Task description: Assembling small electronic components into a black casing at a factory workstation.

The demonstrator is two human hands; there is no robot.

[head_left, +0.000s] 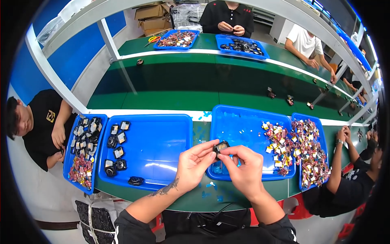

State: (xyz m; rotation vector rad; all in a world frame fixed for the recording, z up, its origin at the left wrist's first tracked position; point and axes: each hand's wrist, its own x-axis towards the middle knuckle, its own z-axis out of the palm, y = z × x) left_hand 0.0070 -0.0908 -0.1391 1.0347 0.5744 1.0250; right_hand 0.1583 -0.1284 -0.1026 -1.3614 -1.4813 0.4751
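A small black plastic housing (221, 146) with a pale rectangular window is held up between my hands, over the gap between two blue trays. My left hand (193, 164) pinches its left side between thumb and fingers. From the right, my right hand (244, 166) closes thumb and forefinger on its lower right edge. Similar black housings (118, 152) lie along the left side of the left blue tray (162, 140). The right blue tray (233, 124) holds a heap of small parts with reddish wires and white and yellow pieces (280, 148), plus scraps of blue film.
Outer blue trays at the left (97, 166) and right (313, 118) hold housings and wired parts. Beyond, a green conveyor belt (183, 87) carries a few parts. A white metal frame (73, 81) arches overhead. Co-workers sit left, right and across, near orange-handled scissors (154, 39).
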